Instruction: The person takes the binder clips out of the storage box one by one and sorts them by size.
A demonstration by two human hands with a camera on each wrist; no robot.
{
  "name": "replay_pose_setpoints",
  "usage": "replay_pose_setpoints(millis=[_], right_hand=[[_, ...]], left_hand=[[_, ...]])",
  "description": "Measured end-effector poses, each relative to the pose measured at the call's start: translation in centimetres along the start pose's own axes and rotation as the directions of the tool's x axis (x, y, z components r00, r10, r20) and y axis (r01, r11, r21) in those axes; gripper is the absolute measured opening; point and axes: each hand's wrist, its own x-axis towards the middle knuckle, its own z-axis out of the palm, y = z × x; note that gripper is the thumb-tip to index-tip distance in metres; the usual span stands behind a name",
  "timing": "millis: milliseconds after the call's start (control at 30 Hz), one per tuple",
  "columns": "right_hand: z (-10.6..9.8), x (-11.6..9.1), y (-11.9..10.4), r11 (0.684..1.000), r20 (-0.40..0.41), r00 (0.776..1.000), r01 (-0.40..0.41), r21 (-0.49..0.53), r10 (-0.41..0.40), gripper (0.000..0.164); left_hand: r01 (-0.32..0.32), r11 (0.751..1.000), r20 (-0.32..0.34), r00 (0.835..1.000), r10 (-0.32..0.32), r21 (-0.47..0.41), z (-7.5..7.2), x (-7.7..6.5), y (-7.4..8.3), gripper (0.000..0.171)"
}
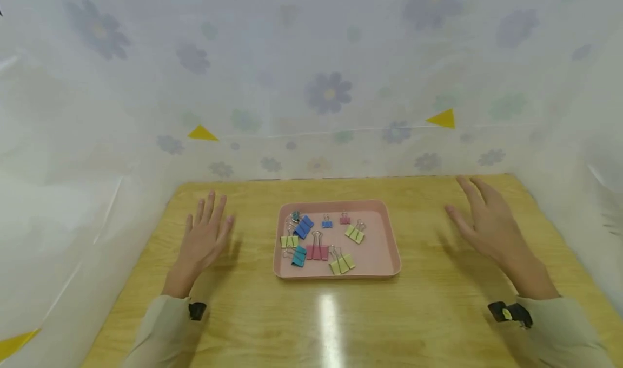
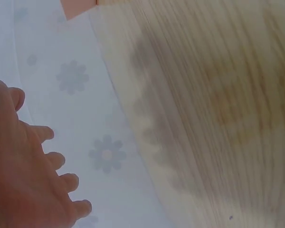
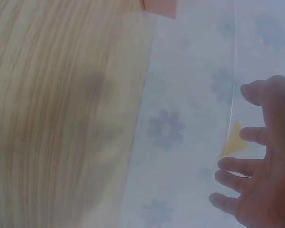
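Note:
A pink tray (image 1: pixel 377 249) sits in the middle of the table in the head view. Several binder clips of mixed sizes lie loose in it, among them a large pink clip (image 1: pixel 317 252), a blue clip (image 1: pixel 304 227), a teal clip (image 1: pixel 299 256) and a yellow clip (image 1: pixel 343 263). To the tray's left, my left hand (image 1: pixel 201 241) hovers over the table with straight, spread fingers. My right hand (image 1: pixel 491 224) is raised on the other side, its fingers loosely extended. Both hands are apart from the tray and hold nothing.
A wood-grain table (image 1: pixel 258 324) spreads beneath, with a bright glare strip at the front. A flower-patterned white sheet (image 1: pixel 302 43) encloses the back and sides, bearing yellow triangles (image 1: pixel 443 119). Dark straps (image 1: pixel 510 314) are at the wrists.

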Motion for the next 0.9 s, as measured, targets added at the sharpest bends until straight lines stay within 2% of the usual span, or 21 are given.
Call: replay_pose_setpoints(millis=[133,333,500,667,900], right_hand=[[0.0,0.2,-1.0,0.998,-0.016,1.000,0.003,0.056,-0.002,0.071],[0.0,0.7,-2.8,0.989,0.039,0.998,-0.045,0.138,0.040,0.075],[0.7,1.0,-4.4,0.970,0.072,0.995,-0.089,0.228,0.074,0.075],[1.9,1.4,-5.6,0.946,0.034,0.997,-0.073,0.314,0.066,0.075],[3.3,2.1,-7.4,0.919,-0.020,0.999,-0.035,0.394,0.046,0.069]], left_hand=[[-0.011,1.000,-0.009,1.000,0.011,0.002,0.1,0.1,0.9,0.069],[-0.023,1.000,-0.016,1.000,0.023,-0.002,0.7,-0.2,1.9,0.068],[-0.047,0.998,-0.004,0.999,0.047,-0.043,1.9,-0.6,2.8,0.067],[-0.045,0.997,0.015,0.999,0.046,-0.059,3.0,-0.7,3.5,0.065],[-0.041,0.999,-0.002,0.999,0.041,0.001,3.7,-0.6,4.3,0.067]])
